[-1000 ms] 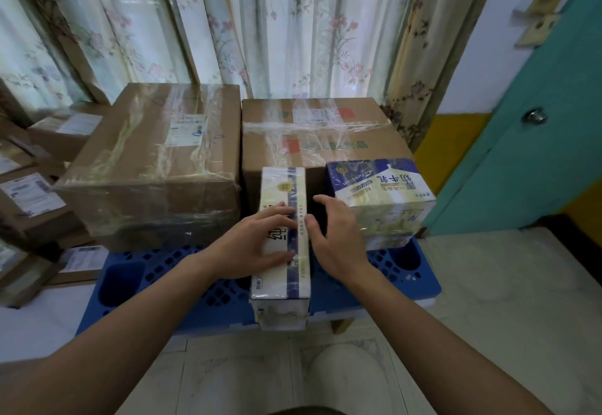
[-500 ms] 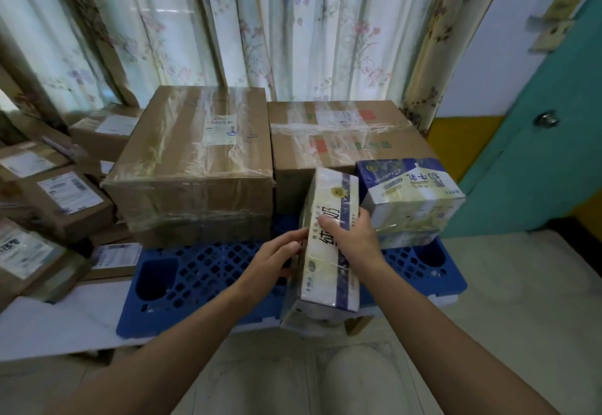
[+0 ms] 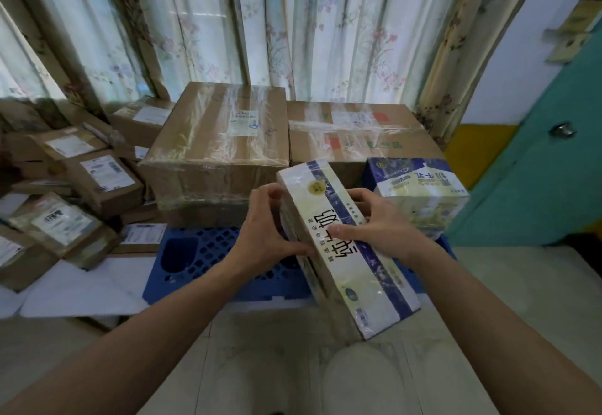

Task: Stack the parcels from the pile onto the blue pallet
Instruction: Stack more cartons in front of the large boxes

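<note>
Both my hands hold a long white-and-blue milk carton box (image 3: 351,264), tilted above the front of the blue pallet (image 3: 208,261). My left hand (image 3: 267,229) grips its left side, fingers curled over the edge. Over its top face lies my right hand (image 3: 374,222), thumb on top and fingers curled round the far side. On the pallet stand two large taped brown boxes (image 3: 218,150) (image 3: 355,134) and a second blue-and-white milk box (image 3: 420,193) at the right.
A pile of smaller brown parcels (image 3: 78,193) with white labels lies on the floor to the left of the pallet. Floral curtains (image 3: 260,23) hang behind. A teal door (image 3: 547,167) stands at the right. Pale floor tiles lie in front.
The long milk box has been lifted off the pallet's front edge and tilted, its near end swinging right. My left hand moved from its top to its left side.
</note>
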